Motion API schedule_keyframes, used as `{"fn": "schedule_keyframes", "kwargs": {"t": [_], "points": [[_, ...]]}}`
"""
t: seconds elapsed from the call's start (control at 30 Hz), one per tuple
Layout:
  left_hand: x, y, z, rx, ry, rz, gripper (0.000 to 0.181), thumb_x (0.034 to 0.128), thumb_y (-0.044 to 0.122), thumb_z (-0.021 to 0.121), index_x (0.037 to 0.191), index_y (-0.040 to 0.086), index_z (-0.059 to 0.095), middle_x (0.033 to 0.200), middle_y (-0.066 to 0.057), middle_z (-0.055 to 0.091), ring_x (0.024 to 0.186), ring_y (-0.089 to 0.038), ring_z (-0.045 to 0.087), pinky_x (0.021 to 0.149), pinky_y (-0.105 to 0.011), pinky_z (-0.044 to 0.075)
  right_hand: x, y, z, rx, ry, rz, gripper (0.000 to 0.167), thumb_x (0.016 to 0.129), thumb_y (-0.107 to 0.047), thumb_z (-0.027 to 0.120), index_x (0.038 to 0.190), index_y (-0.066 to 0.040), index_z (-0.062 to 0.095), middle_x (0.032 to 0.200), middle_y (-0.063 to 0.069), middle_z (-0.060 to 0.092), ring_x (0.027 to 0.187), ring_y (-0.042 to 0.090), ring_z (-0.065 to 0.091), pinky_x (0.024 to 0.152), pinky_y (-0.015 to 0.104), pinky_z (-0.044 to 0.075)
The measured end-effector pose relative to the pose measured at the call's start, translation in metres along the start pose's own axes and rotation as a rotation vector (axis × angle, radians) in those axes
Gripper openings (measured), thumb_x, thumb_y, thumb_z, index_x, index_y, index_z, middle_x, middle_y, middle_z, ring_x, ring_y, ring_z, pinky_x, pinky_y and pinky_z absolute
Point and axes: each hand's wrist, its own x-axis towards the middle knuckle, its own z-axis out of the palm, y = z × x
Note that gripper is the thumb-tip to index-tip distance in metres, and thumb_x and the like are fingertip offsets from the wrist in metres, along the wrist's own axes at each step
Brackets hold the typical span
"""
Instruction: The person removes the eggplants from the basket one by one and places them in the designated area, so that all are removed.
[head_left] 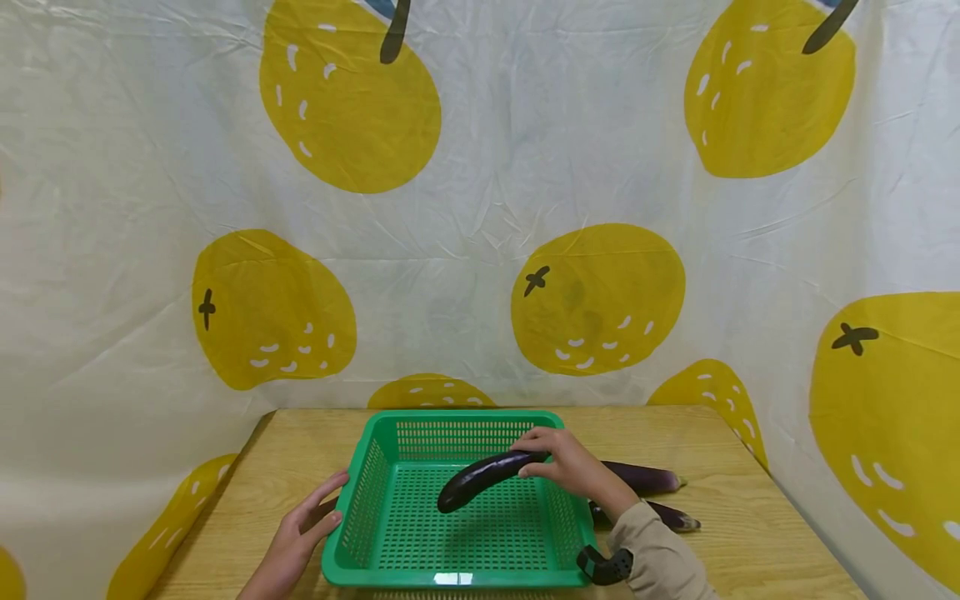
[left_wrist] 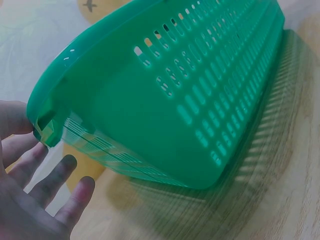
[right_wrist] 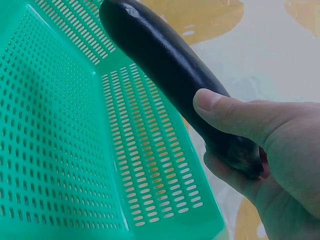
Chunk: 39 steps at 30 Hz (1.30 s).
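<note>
A glossy dark purple eggplant (head_left: 480, 482) is held tilted above the inside of a green plastic basket (head_left: 450, 578). My right hand (head_left: 566, 462) grips its stem end with thumb and fingers; in the right wrist view the thumb (right_wrist: 220, 107) lies along the skin of the eggplant (right_wrist: 160, 55). At the basket's left side is my left hand (head_left: 300, 525), its fingertips against the outer rim. The left wrist view shows this hand (left_wrist: 35, 200) with fingers spread, the thumb and index finger touching the rim (left_wrist: 42, 105).
Two more eggplants lie on the wooden table right of the basket: an upper one (head_left: 645, 477) and a lower one (head_left: 675, 517), partly hidden by my right forearm. A curtain (head_left: 450, 317) printed with yellow fruit hangs behind the table (head_left: 285, 442).
</note>
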Motion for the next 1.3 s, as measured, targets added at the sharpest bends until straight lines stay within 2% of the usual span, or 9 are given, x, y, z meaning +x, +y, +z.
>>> {"fn": "schedule_keyframes", "kwargs": {"t": [0.27, 0.63, 1.1, 1.3], "points": [[0.000, 0.000, 0.000, -0.004, -0.006, 0.004, 0.052, 0.1090, 0.019, 0.052, 0.159, 0.007, 0.040, 0.168, -0.017, 0.025, 0.146, -0.055, 0.038, 0.093, -0.018, 0.051, -0.002, 0.000, -0.002, 0.017, -0.009, 0.035, 0.034, 0.095, -0.019, 0.074, 0.124, -0.001, 0.074, 0.120, 0.015, 0.071, 0.109, 0.034, 0.065, 0.089, 0.039, 0.057], [0.000, 0.001, 0.000, -0.009, -0.012, 0.003, 0.053, 0.1092, 0.019, 0.052, 0.159, 0.007, 0.040, 0.169, -0.020, 0.023, 0.146, -0.055, 0.037, 0.093, -0.018, 0.051, -0.005, 0.000, -0.004, 0.016, 0.000, 0.044, 0.034, 0.095, -0.021, 0.074, 0.124, -0.003, 0.075, 0.121, 0.015, 0.071, 0.111, 0.035, 0.065, 0.090, 0.039, 0.057], [-0.001, 0.002, 0.000, -0.012, -0.018, 0.008, 0.053, 0.1094, 0.018, 0.051, 0.159, 0.005, 0.039, 0.169, -0.021, 0.022, 0.146, -0.057, 0.035, 0.093, -0.018, 0.051, -0.011, 0.000, -0.007, 0.046, 0.027, 0.015, 0.035, 0.095, -0.021, 0.074, 0.124, -0.002, 0.074, 0.118, 0.015, 0.072, 0.107, 0.032, 0.067, 0.084, 0.035, 0.057], [-0.002, 0.002, 0.000, -0.007, -0.014, 0.012, 0.052, 0.1093, 0.018, 0.051, 0.159, 0.006, 0.039, 0.169, -0.021, 0.022, 0.146, -0.056, 0.037, 0.093, -0.018, 0.051, -0.013, 0.001, -0.008, 0.035, 0.028, 0.007, 0.035, 0.096, -0.021, 0.073, 0.125, -0.001, 0.074, 0.118, 0.015, 0.072, 0.108, 0.032, 0.067, 0.086, 0.037, 0.058]]}}
